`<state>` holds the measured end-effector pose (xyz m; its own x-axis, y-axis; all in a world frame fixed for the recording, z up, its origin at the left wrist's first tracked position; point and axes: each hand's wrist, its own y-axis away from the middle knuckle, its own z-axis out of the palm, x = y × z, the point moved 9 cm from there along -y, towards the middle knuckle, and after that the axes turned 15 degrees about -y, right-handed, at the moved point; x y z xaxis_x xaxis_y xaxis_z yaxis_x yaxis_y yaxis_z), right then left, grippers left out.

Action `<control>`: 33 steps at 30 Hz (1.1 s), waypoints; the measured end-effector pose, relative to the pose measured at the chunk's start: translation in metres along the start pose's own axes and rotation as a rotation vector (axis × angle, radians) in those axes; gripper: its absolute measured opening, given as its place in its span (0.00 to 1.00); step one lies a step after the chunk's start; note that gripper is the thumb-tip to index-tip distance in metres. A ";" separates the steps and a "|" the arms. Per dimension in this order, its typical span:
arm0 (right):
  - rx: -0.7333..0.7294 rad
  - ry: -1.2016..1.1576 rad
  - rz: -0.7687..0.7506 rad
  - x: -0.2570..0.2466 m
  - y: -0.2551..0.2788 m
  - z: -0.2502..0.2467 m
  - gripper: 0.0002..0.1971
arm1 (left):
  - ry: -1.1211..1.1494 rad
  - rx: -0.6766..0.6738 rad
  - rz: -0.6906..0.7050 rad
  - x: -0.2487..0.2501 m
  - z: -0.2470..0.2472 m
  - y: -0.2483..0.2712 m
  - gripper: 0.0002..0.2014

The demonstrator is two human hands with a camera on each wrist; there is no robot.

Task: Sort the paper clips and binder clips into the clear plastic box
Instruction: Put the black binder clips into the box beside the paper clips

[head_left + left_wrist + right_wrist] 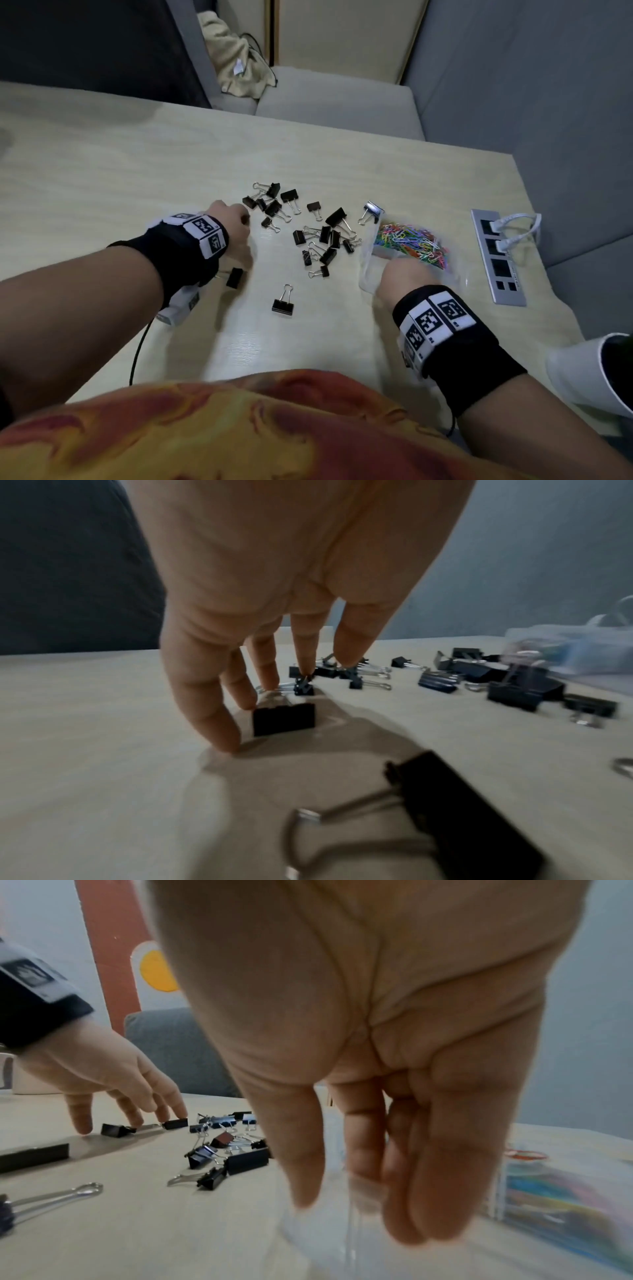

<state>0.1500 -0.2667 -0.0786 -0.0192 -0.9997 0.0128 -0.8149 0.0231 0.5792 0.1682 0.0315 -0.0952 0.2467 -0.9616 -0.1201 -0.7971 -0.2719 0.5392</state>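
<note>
Several black binder clips (pixel 325 236) lie scattered mid-table. My left hand (pixel 233 233) reaches down at their left edge with straight fingers; in the left wrist view its fingertips (pixel 270 685) touch small clips, and the thumb rests on the table beside a black binder clip (pixel 284 719). The clear plastic box (pixel 368 260) stands to the right and holds a heap of coloured paper clips (pixel 411 241). My right hand (pixel 400 274) pinches the box's near wall (pixel 325 1240), thumb outside and fingers inside.
Two bigger binder clips lie nearer me, one (pixel 283 305) in front and another (pixel 234 277) under my left wrist. A metal power strip (pixel 496 260) with white plugs sits at the right edge. A white cup (pixel 589 370) stands front right. Grey sofa lies beyond the table.
</note>
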 end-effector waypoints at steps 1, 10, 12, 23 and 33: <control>0.009 0.007 0.000 -0.004 -0.005 -0.002 0.16 | -0.003 -0.017 0.024 0.005 0.004 0.004 0.32; 0.325 -0.425 -0.228 -0.053 -0.024 -0.044 0.20 | 0.134 0.154 0.174 0.032 -0.015 -0.015 0.18; 0.244 -0.418 -0.379 -0.083 -0.026 -0.036 0.32 | 0.105 0.197 0.159 0.029 -0.027 -0.026 0.27; 0.166 -0.251 -0.352 -0.107 -0.030 0.012 0.15 | -0.181 0.117 0.265 0.058 -0.009 -0.023 0.22; 0.162 -0.380 -0.406 -0.090 -0.018 0.012 0.13 | -0.100 0.101 0.320 0.071 -0.002 -0.004 0.18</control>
<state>0.1596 -0.1775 -0.0997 0.1308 -0.8587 -0.4955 -0.8782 -0.3323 0.3440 0.1897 -0.0354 -0.1040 -0.0760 -0.9962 -0.0422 -0.8769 0.0466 0.4784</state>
